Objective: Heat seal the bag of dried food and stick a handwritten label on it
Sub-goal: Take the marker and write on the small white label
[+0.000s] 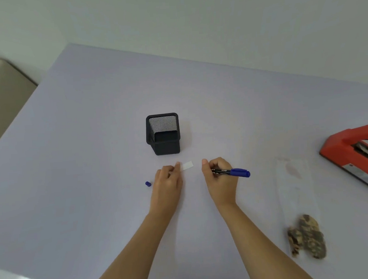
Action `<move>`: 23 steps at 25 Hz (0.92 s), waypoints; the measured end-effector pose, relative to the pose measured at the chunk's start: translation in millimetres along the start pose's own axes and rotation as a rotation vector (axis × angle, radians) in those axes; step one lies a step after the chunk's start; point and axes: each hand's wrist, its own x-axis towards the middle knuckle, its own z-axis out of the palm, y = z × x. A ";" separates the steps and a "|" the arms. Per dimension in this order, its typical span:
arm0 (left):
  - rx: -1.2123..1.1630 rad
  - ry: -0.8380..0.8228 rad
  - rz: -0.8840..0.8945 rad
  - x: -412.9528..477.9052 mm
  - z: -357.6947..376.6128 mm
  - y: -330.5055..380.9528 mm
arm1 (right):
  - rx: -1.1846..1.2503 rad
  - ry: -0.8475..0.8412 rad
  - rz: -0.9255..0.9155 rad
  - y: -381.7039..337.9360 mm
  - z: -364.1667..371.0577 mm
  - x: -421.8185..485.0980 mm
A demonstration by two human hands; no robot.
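Note:
A small white label (188, 165) lies on the lavender table in front of me. The fingertips of my left hand (167, 181) pinch its left end. My right hand (221, 177) sits just right of the label, closed around a black marker (232, 172) with a blue rear end pointing right. The marker's blue cap (148, 184) lies on the table left of my left hand. A clear plastic bag (296, 193) lies flat at the right, with brown dried food (307, 237) in its near end.
A black mesh pen holder (163, 134) stands just beyond the label. A red heat sealer (354, 154) sits at the right edge. A beige chair (1, 94) is off the table's left side. The wall runs behind the table.

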 end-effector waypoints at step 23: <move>-0.016 -0.009 0.336 -1.6 25.5 -9.8 | 0.016 -0.063 0.014 28.9 13.3 3.6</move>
